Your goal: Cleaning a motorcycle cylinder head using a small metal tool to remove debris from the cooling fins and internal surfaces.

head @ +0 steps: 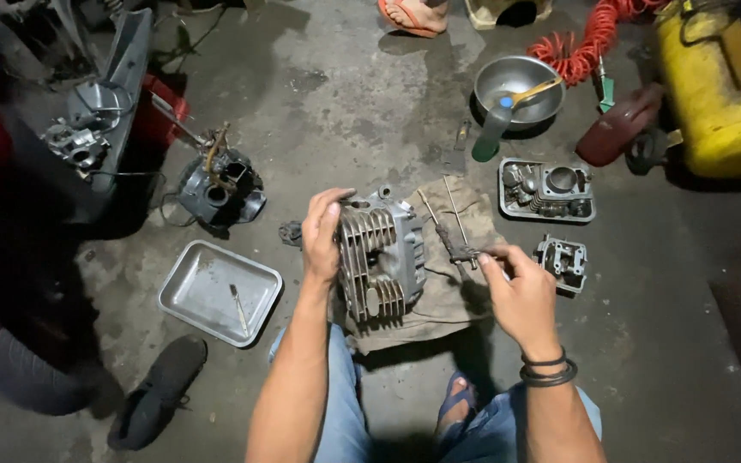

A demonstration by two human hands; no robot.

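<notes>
One grey finned cylinder head [381, 261] (upright, grimy) in left hand [322, 240].

I see no packages, labels, signs or screens anywhere around me here; nothing of that kind lies on the floor or stands near my hands.
</notes>
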